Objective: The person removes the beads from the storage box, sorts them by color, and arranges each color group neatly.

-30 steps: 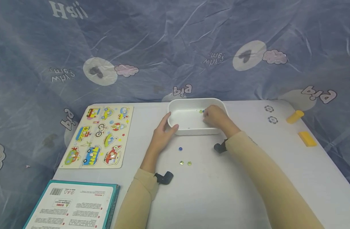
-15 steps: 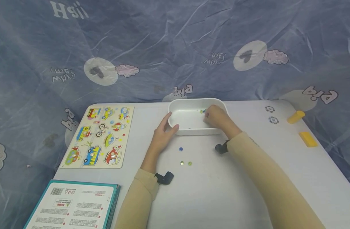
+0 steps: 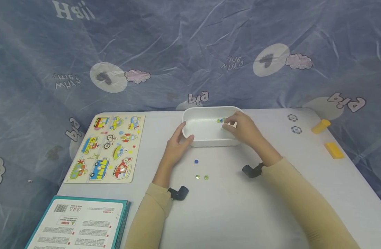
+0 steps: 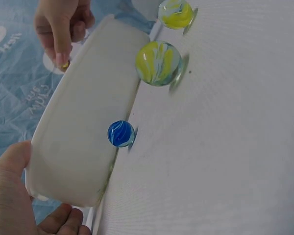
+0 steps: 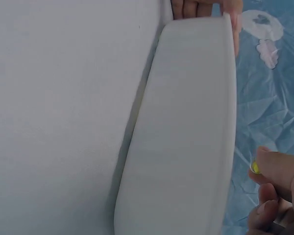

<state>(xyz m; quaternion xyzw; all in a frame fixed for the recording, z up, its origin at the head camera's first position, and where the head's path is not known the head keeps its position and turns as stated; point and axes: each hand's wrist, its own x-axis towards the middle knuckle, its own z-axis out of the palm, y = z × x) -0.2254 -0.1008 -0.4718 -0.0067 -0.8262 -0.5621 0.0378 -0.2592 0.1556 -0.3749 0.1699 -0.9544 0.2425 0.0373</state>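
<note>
A white tray (image 3: 206, 143) stands at the table's back edge. My left hand (image 3: 175, 147) holds its left end, thumb at the front corner and fingers along the side. Over the tray's right part, my right hand (image 3: 244, 128) pinches a clear marble with yellow inside (image 5: 256, 167) between thumb and index finger. Several small marbles (image 3: 218, 121) lie in the tray near those fingertips, green-yellow and blue. In front of the tray, a blue marble (image 3: 196, 161) and two yellow-green marbles (image 3: 206, 177) rest on the table; the left wrist view shows their swirls.
At left lie a wooden vehicle puzzle board (image 3: 106, 148) and a teal-edged box (image 3: 84, 221). A yellow cylinder (image 3: 321, 127), a yellow block (image 3: 334, 150) and two printed chip-like discs (image 3: 296, 130) are at right. A blue printed cloth (image 3: 178, 52) hangs behind the table.
My right hand has shifted right and its thumb and index fingertips now show, pinching the marble. Another marble in the tray has come into sight beside them. My left hand stays put.
</note>
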